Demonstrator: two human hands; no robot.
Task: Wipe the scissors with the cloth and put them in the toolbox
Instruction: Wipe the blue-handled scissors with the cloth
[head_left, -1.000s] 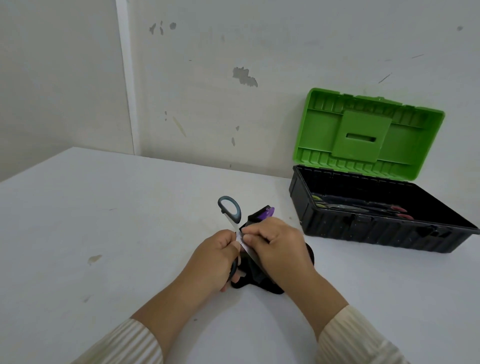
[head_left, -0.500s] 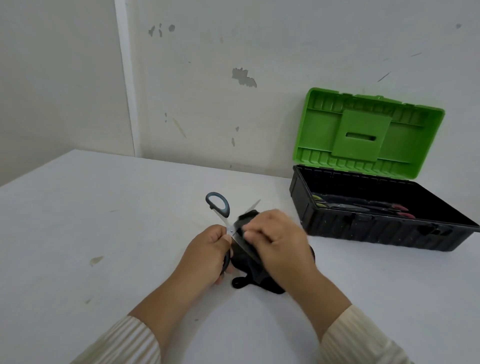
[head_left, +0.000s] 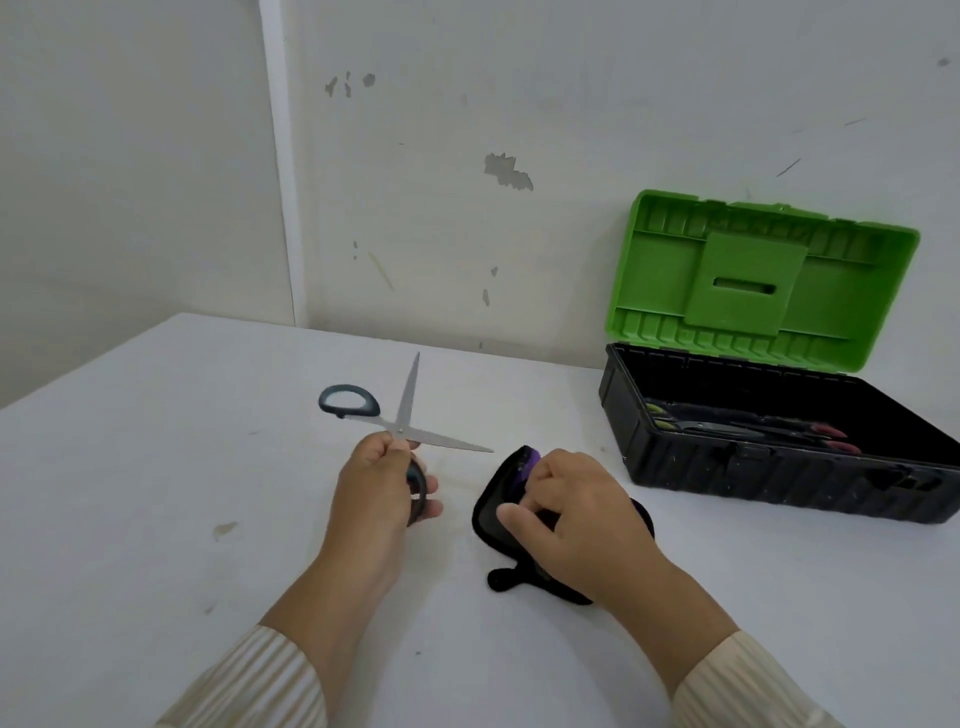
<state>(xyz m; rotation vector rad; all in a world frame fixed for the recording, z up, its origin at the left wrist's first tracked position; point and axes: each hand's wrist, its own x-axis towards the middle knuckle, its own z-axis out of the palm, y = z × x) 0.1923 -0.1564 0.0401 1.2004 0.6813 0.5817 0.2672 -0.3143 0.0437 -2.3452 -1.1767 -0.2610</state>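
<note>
White table (head_left: 156, 467): left hand (head_left: 379, 488) grips splayed scissors (head_left: 402, 423), right hand (head_left: 576, 514) clutches cloth (head_left: 493, 512).

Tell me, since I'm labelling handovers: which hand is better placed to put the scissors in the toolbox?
Left, probably. The left hand already grips the open scissors by a handle, and the right hand rests on the cloth. The toolbox sits open on the right, though.

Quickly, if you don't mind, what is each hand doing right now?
Left hand: closed on the lower handle of the scissors, whose blades are spread open.
Right hand: closed on the black cloth, which lies on the table.
</note>
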